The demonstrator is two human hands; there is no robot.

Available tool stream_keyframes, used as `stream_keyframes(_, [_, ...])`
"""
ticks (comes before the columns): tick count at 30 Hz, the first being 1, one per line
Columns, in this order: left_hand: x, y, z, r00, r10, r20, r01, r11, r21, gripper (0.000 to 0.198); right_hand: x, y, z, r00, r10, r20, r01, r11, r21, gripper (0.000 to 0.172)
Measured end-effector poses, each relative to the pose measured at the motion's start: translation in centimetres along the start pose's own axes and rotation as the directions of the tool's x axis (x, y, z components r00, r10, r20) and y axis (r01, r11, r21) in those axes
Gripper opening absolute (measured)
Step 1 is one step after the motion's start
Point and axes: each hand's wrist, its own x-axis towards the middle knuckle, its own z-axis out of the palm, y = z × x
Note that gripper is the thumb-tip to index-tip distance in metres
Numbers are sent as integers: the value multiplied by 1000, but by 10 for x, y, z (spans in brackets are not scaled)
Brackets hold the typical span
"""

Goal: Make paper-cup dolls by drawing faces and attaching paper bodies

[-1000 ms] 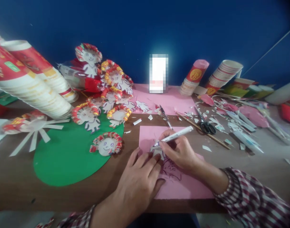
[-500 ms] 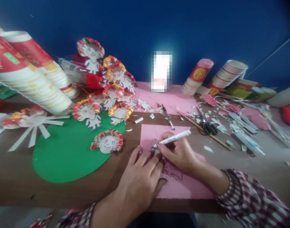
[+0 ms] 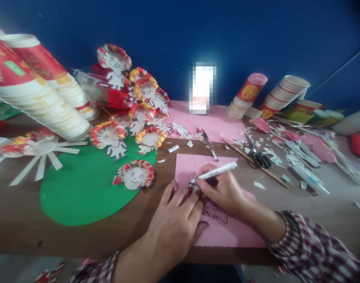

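Note:
My right hand (image 3: 224, 190) grips a white marker pen (image 3: 215, 172), its tip down on a pink sheet of paper (image 3: 224, 232) near the table's front edge. Dark pen lines show on the sheet beneath that hand. My left hand (image 3: 174, 224) lies flat with its fingers spread, pressing a small pale paper cut-out onto the sheet just beside the pen tip. Both sleeves are red and white plaid.
A green paper disc (image 3: 79, 192) with a paper-cup face (image 3: 135, 177) lies to the left, more paper-cup dolls (image 3: 144, 98) behind it. Stacks of paper cups (image 3: 35, 90) lie far left and back right (image 3: 283, 94). Scissors (image 3: 258, 155), a pen (image 3: 209, 145), sticks and scraps litter the right.
Both hands stay in place on the pink sheet; the pen has tilted a little lower as it works. The view has shifted slightly.

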Motion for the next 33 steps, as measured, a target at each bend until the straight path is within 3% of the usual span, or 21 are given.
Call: stream_keyframes(33, [-1,0,1,1000,-1,-8,1,1000,10,33,1,4,2,999,-13,-34,11,999,-47,9])
